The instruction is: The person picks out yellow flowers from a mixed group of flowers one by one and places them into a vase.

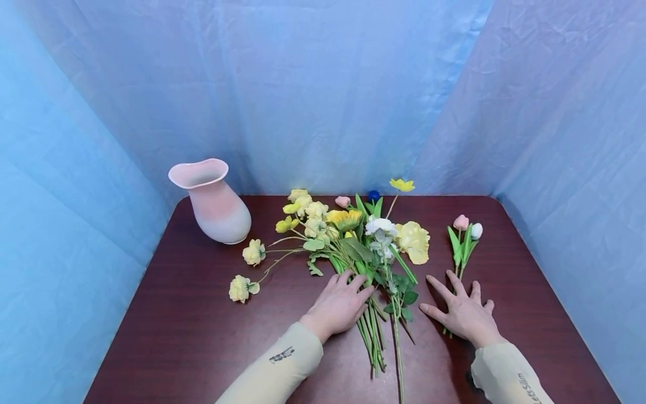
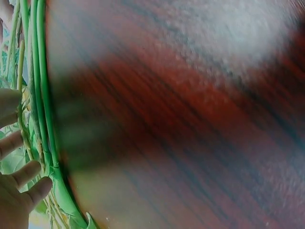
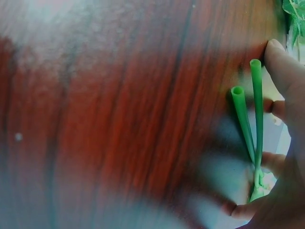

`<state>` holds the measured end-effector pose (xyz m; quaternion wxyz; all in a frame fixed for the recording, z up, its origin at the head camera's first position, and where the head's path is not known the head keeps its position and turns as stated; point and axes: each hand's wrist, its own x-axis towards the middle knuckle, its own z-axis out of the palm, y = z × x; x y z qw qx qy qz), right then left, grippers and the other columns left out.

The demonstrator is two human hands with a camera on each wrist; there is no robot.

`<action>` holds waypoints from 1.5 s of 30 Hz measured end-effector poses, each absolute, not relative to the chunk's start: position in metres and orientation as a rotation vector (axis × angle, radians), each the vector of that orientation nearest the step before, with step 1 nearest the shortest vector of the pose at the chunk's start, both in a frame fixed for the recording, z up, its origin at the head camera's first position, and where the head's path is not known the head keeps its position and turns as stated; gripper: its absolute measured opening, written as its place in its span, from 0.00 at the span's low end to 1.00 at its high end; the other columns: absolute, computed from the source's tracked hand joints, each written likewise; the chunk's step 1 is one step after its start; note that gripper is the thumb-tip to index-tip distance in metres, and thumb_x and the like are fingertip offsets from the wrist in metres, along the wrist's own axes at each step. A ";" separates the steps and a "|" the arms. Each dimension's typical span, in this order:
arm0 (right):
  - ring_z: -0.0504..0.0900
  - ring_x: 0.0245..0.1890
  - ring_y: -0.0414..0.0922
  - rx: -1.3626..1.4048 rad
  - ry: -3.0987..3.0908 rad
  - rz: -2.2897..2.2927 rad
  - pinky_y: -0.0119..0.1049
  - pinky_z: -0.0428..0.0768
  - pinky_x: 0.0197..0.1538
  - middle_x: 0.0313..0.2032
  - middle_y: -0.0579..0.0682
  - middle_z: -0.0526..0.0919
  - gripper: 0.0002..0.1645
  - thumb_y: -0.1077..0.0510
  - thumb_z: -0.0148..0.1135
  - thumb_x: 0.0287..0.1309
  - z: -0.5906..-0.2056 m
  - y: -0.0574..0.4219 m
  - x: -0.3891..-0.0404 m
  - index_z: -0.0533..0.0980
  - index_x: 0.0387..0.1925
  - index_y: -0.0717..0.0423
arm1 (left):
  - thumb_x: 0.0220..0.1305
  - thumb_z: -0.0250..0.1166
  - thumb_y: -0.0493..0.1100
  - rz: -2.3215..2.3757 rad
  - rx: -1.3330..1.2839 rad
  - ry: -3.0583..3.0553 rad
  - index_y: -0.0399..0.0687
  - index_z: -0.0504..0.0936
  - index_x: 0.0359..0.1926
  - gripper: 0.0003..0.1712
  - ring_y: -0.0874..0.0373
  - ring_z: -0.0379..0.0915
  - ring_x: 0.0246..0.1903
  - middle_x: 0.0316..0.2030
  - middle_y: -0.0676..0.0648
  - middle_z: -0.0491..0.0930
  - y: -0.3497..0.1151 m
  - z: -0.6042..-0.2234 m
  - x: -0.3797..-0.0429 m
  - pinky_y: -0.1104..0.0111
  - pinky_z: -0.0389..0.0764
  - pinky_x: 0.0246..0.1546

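A loose bunch of flowers (image 1: 357, 251), yellow, cream, white, pink and blue, lies mid-table (image 1: 202, 320) under the left hand (image 1: 339, 304), fingers loosely extended. Two tulips (image 1: 466, 242), one pink, one white, lie right, stems beneath the outspread right hand (image 1: 466, 314). A vase (image 1: 218, 206), pink shading to white, flared-mouthed, stands left, inner base hidden.

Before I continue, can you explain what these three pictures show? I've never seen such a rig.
A person's bare left hand and right hand work here, no machine. The wide picture is from the head, the close ones from each wrist. On the dark table, a pink-white vase stands beside a heap of artificial flowers; a pink tulip and a white tulip lie apart. The left hand rests on the heap's green stems; the right hand spreads over the tulip stems. Neither visibly grips anything.
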<state>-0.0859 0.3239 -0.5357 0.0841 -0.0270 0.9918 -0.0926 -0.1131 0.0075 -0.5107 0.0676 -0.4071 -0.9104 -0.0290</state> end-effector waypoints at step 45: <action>0.37 0.60 0.86 -0.077 2.937 -0.345 0.88 0.42 0.45 0.71 0.66 0.47 0.47 0.26 0.52 0.58 -0.547 0.330 -0.092 0.53 0.73 0.36 | 0.67 0.54 0.34 -2.712 0.151 -2.428 0.36 0.57 0.66 0.28 0.50 0.78 0.19 0.21 0.42 0.76 -0.041 -0.475 -0.117 0.61 0.81 0.24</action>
